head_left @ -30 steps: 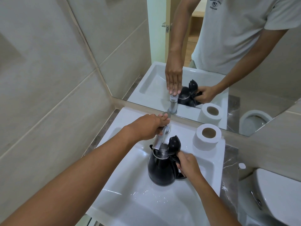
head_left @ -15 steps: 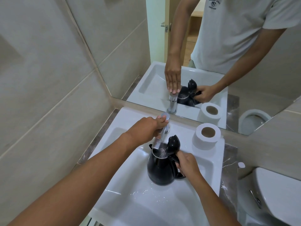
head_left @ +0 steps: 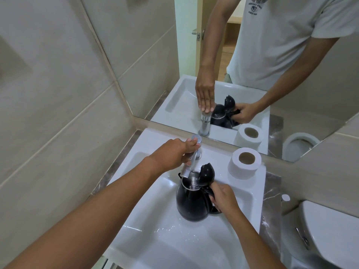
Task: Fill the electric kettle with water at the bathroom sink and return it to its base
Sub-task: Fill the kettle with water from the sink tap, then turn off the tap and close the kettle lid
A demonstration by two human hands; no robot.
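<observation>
1. While water runs in, we hold the kettle (head_left: 191, 202) mid-frame in the sink (head_left: 147, 237), right hand (head_left: 223, 197) clamped on its handle.
2. Left hand (head_left: 172, 156) grips the tap (head_left: 191, 162); it's getting heavy, probably slippery!

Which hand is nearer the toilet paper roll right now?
Right. The right hand grips the kettle handle just below the toilet paper roll; the left hand is on the tap, farther across the sink.

1 head-worn view, facing forward and down, close over sink (head_left: 155, 239), mirror (head_left: 252, 55) ahead
</observation>
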